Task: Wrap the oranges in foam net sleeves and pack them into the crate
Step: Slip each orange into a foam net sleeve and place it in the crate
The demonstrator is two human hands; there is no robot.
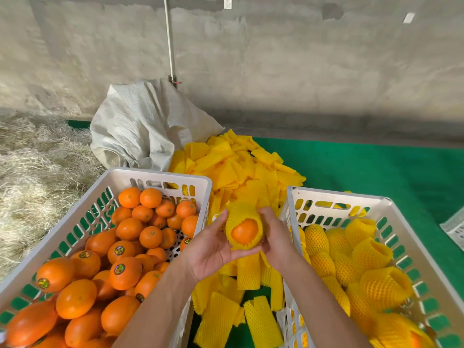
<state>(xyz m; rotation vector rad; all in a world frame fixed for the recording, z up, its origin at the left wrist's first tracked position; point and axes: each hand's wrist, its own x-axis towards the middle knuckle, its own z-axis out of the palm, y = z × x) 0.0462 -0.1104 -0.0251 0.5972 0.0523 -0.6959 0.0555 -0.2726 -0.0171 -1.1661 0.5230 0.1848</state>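
Observation:
Between the two crates I hold an orange (244, 232) partly inside a yellow foam net sleeve (242, 213). My left hand (213, 247) cups it from below and the left. My right hand (276, 237) grips the sleeve's right side. The near end of the orange still shows bare. The white crate on the left (160, 175) holds several unwrapped oranges (125, 272). The white crate on the right (339, 195) holds several oranges wrapped in sleeves (371, 254).
A heap of flat yellow foam sleeves (233, 167) lies between and behind the crates on a green mat (376, 172). A white woven sack (140, 126) slumps behind the left crate. Straw (37, 159) covers the floor at left. A concrete wall stands behind.

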